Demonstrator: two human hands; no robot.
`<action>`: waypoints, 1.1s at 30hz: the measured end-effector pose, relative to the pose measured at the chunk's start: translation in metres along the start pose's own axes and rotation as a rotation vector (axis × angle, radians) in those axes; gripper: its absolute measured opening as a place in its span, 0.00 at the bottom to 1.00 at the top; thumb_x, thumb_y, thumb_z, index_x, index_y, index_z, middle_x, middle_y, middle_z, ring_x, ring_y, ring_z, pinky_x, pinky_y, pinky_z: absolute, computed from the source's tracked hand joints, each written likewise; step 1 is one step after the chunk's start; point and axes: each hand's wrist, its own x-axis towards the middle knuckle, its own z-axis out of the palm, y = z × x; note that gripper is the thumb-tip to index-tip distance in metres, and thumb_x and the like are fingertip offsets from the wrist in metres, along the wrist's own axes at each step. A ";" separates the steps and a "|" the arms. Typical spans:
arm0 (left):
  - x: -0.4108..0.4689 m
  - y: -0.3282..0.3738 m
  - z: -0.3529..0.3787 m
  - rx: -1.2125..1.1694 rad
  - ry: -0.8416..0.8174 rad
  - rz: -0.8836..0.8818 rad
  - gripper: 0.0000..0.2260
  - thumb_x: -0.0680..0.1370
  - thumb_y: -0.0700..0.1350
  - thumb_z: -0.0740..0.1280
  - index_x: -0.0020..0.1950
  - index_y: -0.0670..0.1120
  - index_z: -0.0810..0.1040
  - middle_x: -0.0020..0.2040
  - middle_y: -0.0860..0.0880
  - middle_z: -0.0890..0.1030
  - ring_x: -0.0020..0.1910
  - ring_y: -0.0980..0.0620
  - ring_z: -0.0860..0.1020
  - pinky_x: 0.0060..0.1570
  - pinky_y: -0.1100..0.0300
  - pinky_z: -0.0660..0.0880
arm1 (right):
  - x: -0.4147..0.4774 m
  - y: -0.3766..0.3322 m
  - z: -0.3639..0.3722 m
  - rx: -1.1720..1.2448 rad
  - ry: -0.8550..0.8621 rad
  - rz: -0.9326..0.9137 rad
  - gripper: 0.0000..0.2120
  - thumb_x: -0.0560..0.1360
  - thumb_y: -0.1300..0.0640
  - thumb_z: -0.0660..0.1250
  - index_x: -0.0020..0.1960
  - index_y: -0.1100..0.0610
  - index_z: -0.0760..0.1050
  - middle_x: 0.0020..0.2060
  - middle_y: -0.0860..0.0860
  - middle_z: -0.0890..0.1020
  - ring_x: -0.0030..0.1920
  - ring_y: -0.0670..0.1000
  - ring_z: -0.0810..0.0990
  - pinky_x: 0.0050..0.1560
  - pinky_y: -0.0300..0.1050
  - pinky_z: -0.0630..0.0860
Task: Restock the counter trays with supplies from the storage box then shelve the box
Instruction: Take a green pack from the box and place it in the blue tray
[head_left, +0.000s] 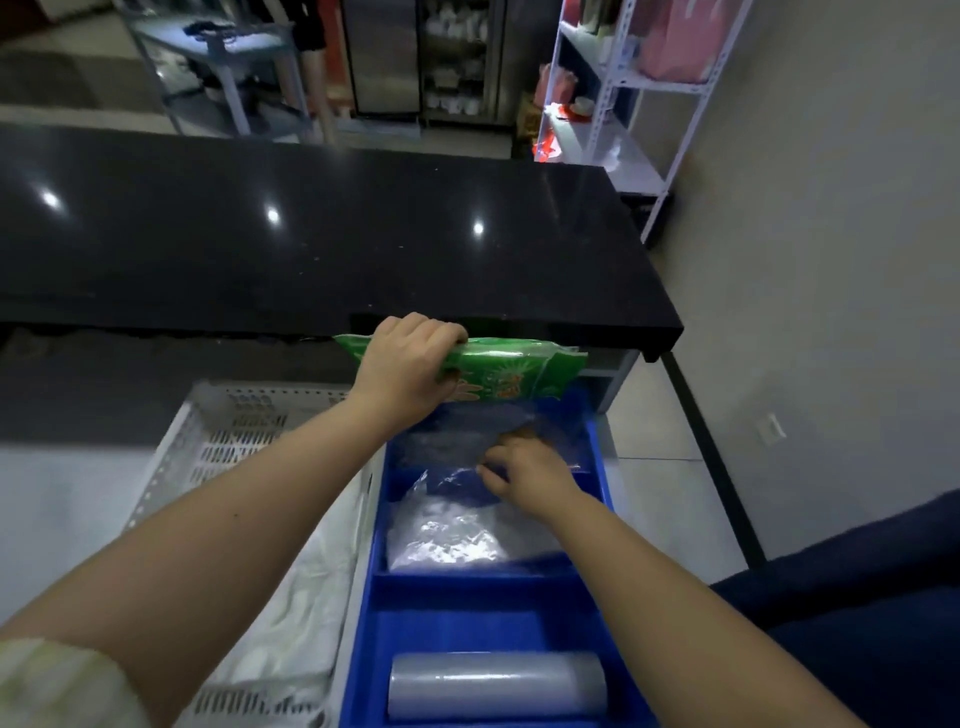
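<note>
1. Left hand (408, 364) is clamped over the top edge of a green printed plastic packet (498, 371), holding it just above the far compartment of the blue plastic divided tray (363, 613), close under the lip of the black glossy stone counter (311, 234).
2. Right hand (524, 470) is down in the tray, fingertips pinched on crinkly clear plastic film (441, 441) lying in the far compartment. How firm the pinch is, cannot tell.
3. Risk: the packet is held by one edge only, so it may sag or slip. If lowered while the right hand is under it, it could land on the fingers or bunch up the film.
4. Risk: the counter lip sits right above, so lifting could snag the packet.
5. Middle compartment holds a clear bag of white stuff (447, 535). The near one holds a roll of clear film (496, 686).
6. White perforated plastic crate (234, 431), likely the storage box, sits just left of the tray, white bags (291, 623) inside.
7. White metal shelving (613, 109) stands far right, well apart. The route there looks open.
</note>
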 end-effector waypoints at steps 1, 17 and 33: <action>0.000 0.003 0.001 0.005 -0.001 -0.007 0.18 0.65 0.43 0.76 0.52 0.44 0.79 0.45 0.46 0.82 0.44 0.43 0.79 0.40 0.51 0.72 | -0.001 0.002 0.003 0.011 0.000 -0.019 0.11 0.76 0.50 0.64 0.50 0.55 0.81 0.47 0.54 0.81 0.54 0.56 0.73 0.45 0.48 0.72; -0.007 0.009 -0.018 0.021 -0.062 -0.049 0.17 0.67 0.43 0.75 0.53 0.43 0.78 0.46 0.45 0.82 0.46 0.42 0.78 0.42 0.51 0.71 | 0.005 -0.007 -0.005 -0.079 -0.376 0.273 0.37 0.70 0.47 0.71 0.73 0.38 0.56 0.75 0.53 0.59 0.73 0.62 0.57 0.69 0.58 0.63; -0.024 0.006 -0.031 -0.045 -0.098 -0.219 0.18 0.69 0.46 0.72 0.57 0.46 0.76 0.47 0.48 0.81 0.47 0.45 0.76 0.44 0.53 0.66 | 0.013 -0.009 0.000 -0.043 -0.402 0.208 0.15 0.74 0.56 0.64 0.59 0.46 0.76 0.58 0.53 0.79 0.55 0.58 0.77 0.54 0.47 0.73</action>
